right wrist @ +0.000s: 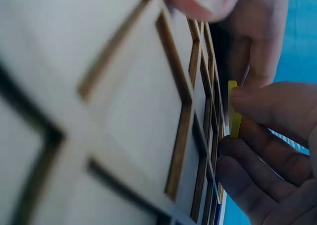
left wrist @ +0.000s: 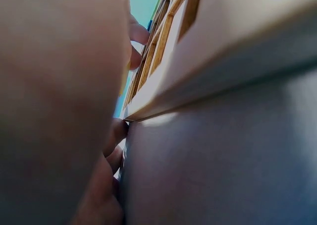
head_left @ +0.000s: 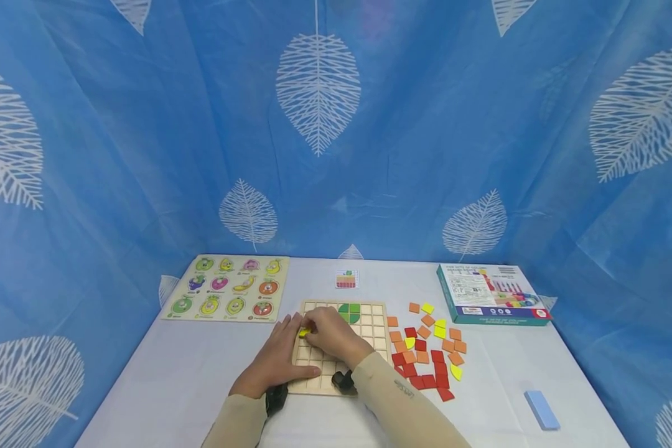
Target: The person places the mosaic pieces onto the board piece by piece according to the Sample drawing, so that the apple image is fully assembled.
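Note:
A wooden grid board [head_left: 327, 384] lies on the white table. My right hand [head_left: 335, 335] is over its left part, thumb and fingers pinching a thin yellow tile [right wrist: 234, 111]. In the right wrist view this tile stands edge-on, close to the board's grid. My left hand [head_left: 274, 359] rests along the board's left edge, its fingers mostly straight and its thumb stretched over the lower squares. Green tiles [head_left: 354, 308] with curved edges sit in squares near the board's top. The right hand hides some squares beside them.
Loose red tiles [head_left: 441, 368], orange tiles [head_left: 422, 357] and yellow tiles [head_left: 439, 331] are scattered right of the board. A small picture card [head_left: 347, 279] lies behind it. Around these are a fruit puzzle board [head_left: 229, 286], a boxed set [head_left: 493, 294] and a blue block [head_left: 542, 410].

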